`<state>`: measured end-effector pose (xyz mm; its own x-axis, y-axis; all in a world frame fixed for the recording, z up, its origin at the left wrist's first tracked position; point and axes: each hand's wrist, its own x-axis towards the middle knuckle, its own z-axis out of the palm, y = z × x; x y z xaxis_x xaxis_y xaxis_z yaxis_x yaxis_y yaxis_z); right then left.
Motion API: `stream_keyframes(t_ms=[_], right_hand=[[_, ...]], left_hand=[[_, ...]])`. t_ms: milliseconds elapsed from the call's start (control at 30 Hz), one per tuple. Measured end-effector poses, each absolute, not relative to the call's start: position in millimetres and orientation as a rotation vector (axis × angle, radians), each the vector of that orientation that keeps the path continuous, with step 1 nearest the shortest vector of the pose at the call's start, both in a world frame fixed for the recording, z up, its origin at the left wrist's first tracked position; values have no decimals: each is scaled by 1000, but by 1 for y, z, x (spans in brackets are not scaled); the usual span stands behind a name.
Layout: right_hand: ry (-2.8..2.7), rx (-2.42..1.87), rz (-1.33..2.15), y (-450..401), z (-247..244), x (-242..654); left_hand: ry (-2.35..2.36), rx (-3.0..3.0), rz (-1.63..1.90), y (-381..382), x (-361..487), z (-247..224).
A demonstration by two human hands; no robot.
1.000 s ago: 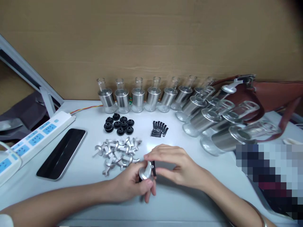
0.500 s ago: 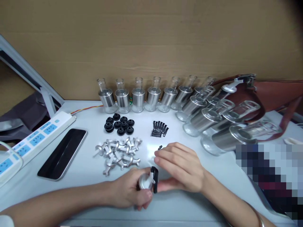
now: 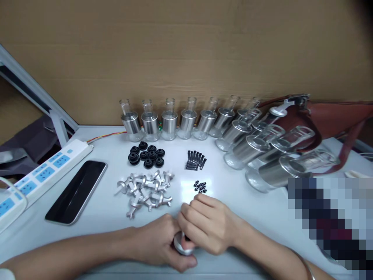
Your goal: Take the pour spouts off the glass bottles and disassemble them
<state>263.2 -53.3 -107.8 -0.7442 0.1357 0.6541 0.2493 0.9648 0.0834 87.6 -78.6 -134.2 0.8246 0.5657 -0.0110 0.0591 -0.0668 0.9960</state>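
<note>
Two bare hands meet nearer the person than the pile of silver spouts [image 3: 142, 188] and to its right. The left hand [image 3: 159, 241] curls around a silver spout [image 3: 178, 246]; the right hand [image 3: 208, 225] folds over it, thumb bent against it, nearly closed. Whether the right hand hides a small part, I cannot tell.

The smooth metal could slip or twist if the two hands press unevenly. The right knuckles sit near loose tiny black pieces [image 3: 200, 187], right of the pile, and a careless brush could scatter them.

Counts: about a dozen tiny pieces; roughly ten slim black pins [image 3: 192, 164], right of the pile and farther back; nine visible black stoppers [image 3: 152, 155] just behind it; twelve glass bottles [image 3: 169, 123] beyond, stretching rightward, one topped with a spout; one phone [image 3: 76, 192] to its left. The pile's overlapping spouts defy exact counting.
</note>
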Motion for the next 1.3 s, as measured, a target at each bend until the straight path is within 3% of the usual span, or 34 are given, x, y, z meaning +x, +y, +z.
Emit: stream_keyframes(t_ms=[133,300,500,733,1300], right_hand=[[-2373,-281,-120,-57,-109,258],[-2135,-497,368,-57,-104,263],[-2215,-840,89,-26,-101,288],[-2134,-1476,297,-1,-107,317],[-2263,-1528,239,2,-118,327]], left_hand=[[473,1726,432,-79,88,-135],[543,1808,193,-80,82,-130],[739,1659,195,-80,80,-109],[735,1667,205,-79,80,-105],[759,1670,222,-80,81,-109]])
